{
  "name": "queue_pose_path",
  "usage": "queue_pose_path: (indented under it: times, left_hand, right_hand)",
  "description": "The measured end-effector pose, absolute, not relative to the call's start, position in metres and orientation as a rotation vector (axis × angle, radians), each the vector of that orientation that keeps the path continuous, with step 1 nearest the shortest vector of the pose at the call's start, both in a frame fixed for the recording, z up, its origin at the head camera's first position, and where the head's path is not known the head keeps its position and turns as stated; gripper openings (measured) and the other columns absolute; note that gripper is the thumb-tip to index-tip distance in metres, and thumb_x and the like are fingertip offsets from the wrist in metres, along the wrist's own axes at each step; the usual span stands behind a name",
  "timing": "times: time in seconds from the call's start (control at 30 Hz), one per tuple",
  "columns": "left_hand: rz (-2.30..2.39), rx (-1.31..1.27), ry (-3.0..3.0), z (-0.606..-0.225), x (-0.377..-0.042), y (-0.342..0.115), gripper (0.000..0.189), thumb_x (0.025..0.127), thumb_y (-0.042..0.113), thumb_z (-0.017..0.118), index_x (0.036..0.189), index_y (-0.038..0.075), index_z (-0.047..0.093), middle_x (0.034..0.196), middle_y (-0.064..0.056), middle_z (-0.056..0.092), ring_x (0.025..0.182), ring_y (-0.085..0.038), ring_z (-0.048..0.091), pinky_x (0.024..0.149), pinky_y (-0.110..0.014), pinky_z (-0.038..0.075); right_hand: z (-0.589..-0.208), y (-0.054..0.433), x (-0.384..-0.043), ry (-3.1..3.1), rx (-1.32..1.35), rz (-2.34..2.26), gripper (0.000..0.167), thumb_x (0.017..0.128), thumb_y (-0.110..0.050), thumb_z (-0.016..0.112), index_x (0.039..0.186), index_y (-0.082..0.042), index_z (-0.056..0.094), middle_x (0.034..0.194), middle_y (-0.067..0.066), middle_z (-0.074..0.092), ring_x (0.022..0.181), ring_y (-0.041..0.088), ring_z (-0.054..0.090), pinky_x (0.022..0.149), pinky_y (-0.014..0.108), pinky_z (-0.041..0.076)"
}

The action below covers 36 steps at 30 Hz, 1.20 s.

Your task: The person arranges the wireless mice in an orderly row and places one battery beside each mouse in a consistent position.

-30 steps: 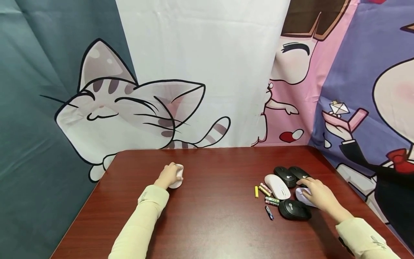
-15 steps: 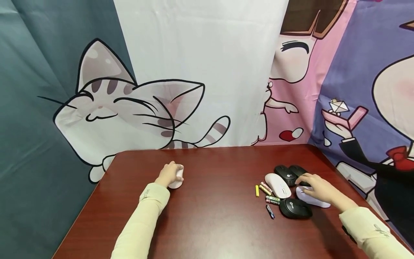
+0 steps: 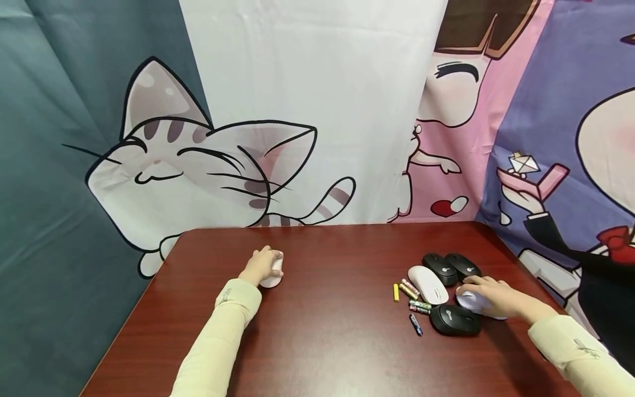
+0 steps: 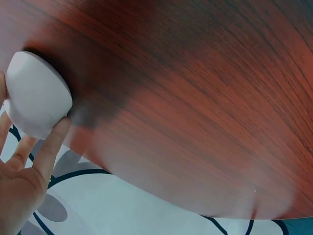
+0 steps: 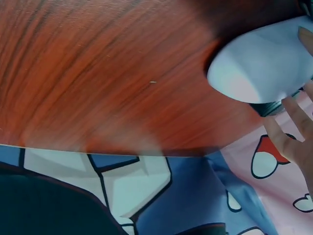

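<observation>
At the left of the table my left hand (image 3: pixel 261 267) grips a pale white computer mouse (image 3: pixel 274 272), thumb on one side and fingers on the other. In the left wrist view the smooth end of that white mouse (image 4: pixel 39 93) shows between the fingertips, resting on the wood. On the right, my right hand (image 3: pixel 501 299) holds a lavender computer mouse (image 3: pixel 471 301) from above, its palm covering part of it. The right wrist view shows the rounded lavender mouse (image 5: pixel 259 63) with fingers (image 5: pixel 286 129) along its side.
Close to my right hand lie a white mouse (image 3: pixel 429 284), a black mouse (image 3: pixel 455 320) in front and two black mice (image 3: pixel 440 268) behind. Several small batteries (image 3: pixel 409 289) lie to their left. A cartoon-printed cloth (image 3: pixel 317 110) hangs behind the table (image 3: pixel 317 342).
My right hand has come down over the lavender mouse and closed around it, after hovering with fingers spread. My left hand stays on the white mouse with hardly any shift.
</observation>
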<state>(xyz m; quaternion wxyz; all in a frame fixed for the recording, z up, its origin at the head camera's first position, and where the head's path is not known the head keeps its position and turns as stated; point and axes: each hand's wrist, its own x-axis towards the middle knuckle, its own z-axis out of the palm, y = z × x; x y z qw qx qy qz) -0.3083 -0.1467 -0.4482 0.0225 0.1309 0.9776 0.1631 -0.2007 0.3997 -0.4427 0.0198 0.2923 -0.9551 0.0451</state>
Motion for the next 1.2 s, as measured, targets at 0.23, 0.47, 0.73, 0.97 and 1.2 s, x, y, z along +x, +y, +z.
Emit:
queue_pose_path:
  times: [0.23,0.47,0.73,0.97,1.2]
  left_hand:
    - [0.508,0.411,3.04,-0.448,-0.308,-0.147,0.047,0.071,0.019,0.081,0.115,0.009,0.066,0.109,-0.015,0.057,0.09,-0.037,0.051,0.074,-0.046,0.049]
    - [0.505,0.431,3.053,-0.45,-0.312,-0.149,0.048,0.071,0.018,0.081,0.116,0.008,0.066,0.11,-0.017,0.057,0.089,-0.037,0.053,0.076,-0.046,0.049]
    - [0.49,0.435,3.05,-0.451,-0.314,-0.148,0.05,0.071,0.02,0.081,0.117,0.009,0.065,0.112,-0.017,0.057,0.09,-0.038,0.053,0.076,-0.046,0.049]
    - [0.492,0.427,3.05,-0.451,-0.312,-0.146,0.05,0.071,0.019,0.081,0.117,0.009,0.065,0.113,-0.018,0.057,0.092,-0.039,0.053,0.078,-0.048,0.049]
    - [0.484,0.425,3.054,-0.451,-0.312,-0.146,0.05,0.07,0.019,0.081,0.117,0.009,0.065,0.111,-0.017,0.057,0.091,-0.039,0.053,0.077,-0.048,0.049]
  right_hand:
    - [-0.454,0.41,-0.205,-2.894,1.061,0.185,0.063,0.053,0.001,0.082,0.109,-0.019,0.061,0.107,0.014,0.056,0.083,0.027,0.058,0.06,0.038,0.046]
    - [-0.465,0.42,-0.213,-2.621,1.253,0.262,0.077,0.043,0.004,0.081,0.114,-0.018,0.059,0.106,0.012,0.056,0.092,0.017,0.055,0.067,0.028,0.045]
    - [-0.462,0.419,-0.212,-2.66,1.22,0.244,0.072,0.045,0.004,0.08,0.111,-0.015,0.061,0.104,0.012,0.056,0.086,0.019,0.056,0.065,0.027,0.046]
    - [-0.448,0.418,-0.211,-2.753,1.139,0.239,0.07,0.051,0.0,0.083,0.115,-0.017,0.061,0.104,0.008,0.058,0.086,0.017,0.057,0.066,0.025,0.047]
    - [-0.433,0.411,-0.213,-2.837,0.939,0.213,0.06,0.058,-0.009,0.082,0.114,-0.009,0.06,0.098,0.008,0.057,0.077,0.014,0.055,0.06,0.025,0.046]
